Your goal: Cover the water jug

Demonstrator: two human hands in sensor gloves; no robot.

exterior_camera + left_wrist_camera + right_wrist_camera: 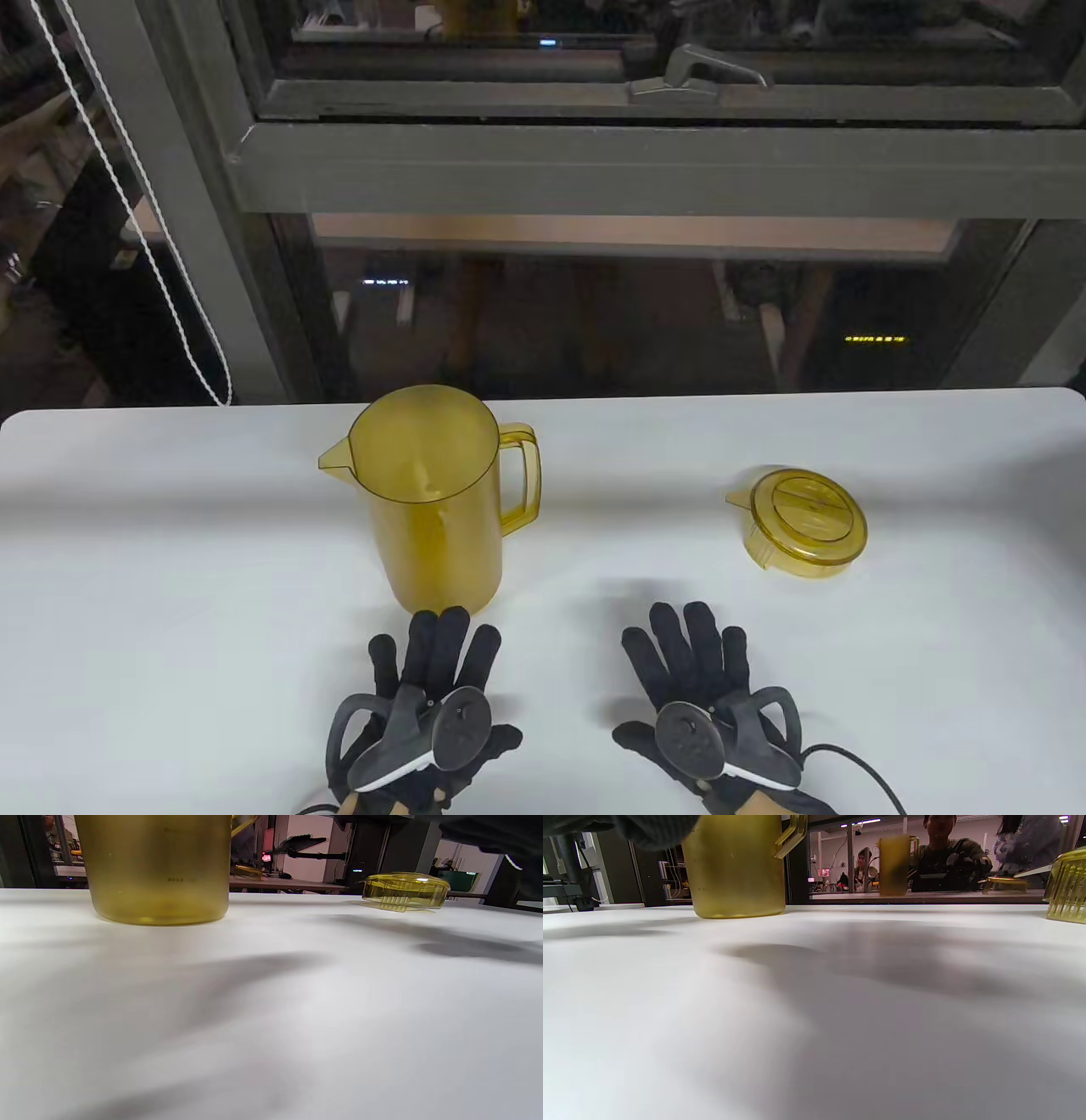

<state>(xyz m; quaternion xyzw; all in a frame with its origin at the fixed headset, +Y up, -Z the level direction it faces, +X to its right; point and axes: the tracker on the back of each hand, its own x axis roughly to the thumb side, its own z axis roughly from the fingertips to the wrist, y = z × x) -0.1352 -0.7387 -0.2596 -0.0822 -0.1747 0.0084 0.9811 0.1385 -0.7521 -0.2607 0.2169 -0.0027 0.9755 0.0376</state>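
Observation:
A yellow see-through water jug (437, 497) stands upright and uncovered on the white table (170, 594), spout to the left, handle to the right. Its base fills the top left of the left wrist view (157, 870) and shows in the right wrist view (736, 868). The round yellow lid (802, 524) lies flat on the table to the right, apart from the jug; the lid (405, 891) is far right in the left wrist view and only an edge of the lid (1069, 887) shows in the right wrist view. My left hand (437, 658) lies flat just in front of the jug, fingers straight. My right hand (691, 658) lies flat in front and left of the lid, holding nothing.
A dark window with a grey frame (594, 170) rises right behind the table's far edge. A white bead cord (153, 255) hangs at the left. Reflections of people and the jug show in the glass (941, 861).

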